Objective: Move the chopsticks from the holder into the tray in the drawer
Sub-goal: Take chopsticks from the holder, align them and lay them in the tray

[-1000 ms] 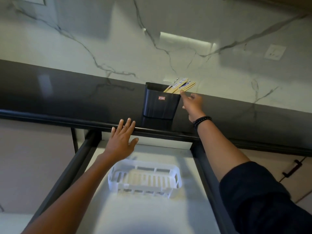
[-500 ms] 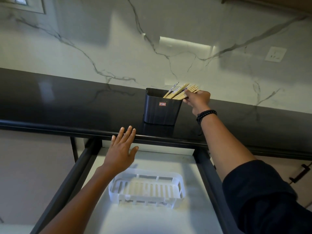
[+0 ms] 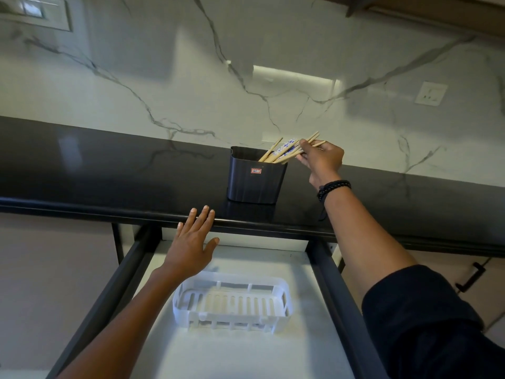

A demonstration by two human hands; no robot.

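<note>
Below the counter (image 3: 109, 170), at 6 o'clock, drawer (image 3: 246, 351) and empty tray (image 3: 232, 305) lay open. At 12 o'clock stood the holder (image 3: 255, 176). My left hand (image 3: 191, 250) hovered, spread and empty; my right hand (image 3: 322, 160), merely reaching a second earlier, had pinched the chopsticks (image 3: 284, 151), none yet lifted out.

dark kitchen counter under a veined marble wall

the glossy black counter (image 3: 109, 170) meets a white marble backsplash (image 3: 164, 77) with grey veins; a white wall socket (image 3: 431, 93) sits at right, a black cabinet handle (image 3: 470, 279) lower right.
</note>
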